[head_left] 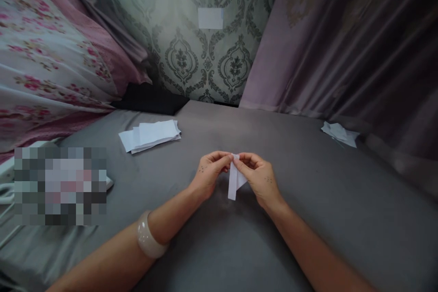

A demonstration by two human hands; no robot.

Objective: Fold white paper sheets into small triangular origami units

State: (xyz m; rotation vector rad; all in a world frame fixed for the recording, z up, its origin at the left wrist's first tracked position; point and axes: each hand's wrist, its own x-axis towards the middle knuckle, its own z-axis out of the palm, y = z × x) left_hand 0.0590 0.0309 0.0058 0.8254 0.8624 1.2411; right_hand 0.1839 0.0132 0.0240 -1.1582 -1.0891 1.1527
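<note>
Both hands meet over the middle of a grey sheet, pinching a small folded white paper (232, 182) at its top. My left hand (212, 171) grips the paper's upper left edge between thumb and fingers. On the other side my right hand (258, 173) is closed on the upper right edge, thumb in front. From the pinch a narrow strip hangs down, with a slanted flap behind it to the right. The fingers cover the paper's top folds. A pale, shiny bangle (149, 236) circles my left forearm.
A stack of white paper sheets (152, 135) lies ahead to the left. Smaller white paper pieces (340, 134) lie at the right on the grey sheet (219, 132). A blurred-out patch and a white cable (7, 194) are at far left. Curtains (308, 41) flank a patterned wall.
</note>
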